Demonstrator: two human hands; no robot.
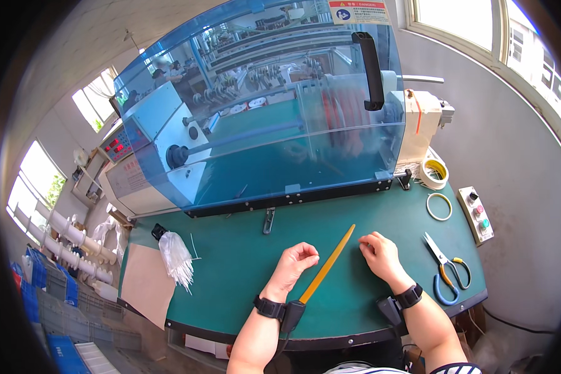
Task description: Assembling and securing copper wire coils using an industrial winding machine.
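Observation:
My left hand hovers over the green tabletop with its fingers curled and thumb and fingertips together. Whatever it may hold is too small to make out. Just to its right lies a long yellow pointed strip, slanting up and away, its near end beside the black device on my left wrist. On the far side of the strip is my right hand, also closed, its fingertips turned toward the strip's tip. I cannot make out anything in those fingers. Neither hand visibly touches the strip.
A winding machine under a clear blue cover spans the table's back. Scissors, a tape ring, tape rolls and a button box stand right. Left are a bag of thin white strips and brown paper.

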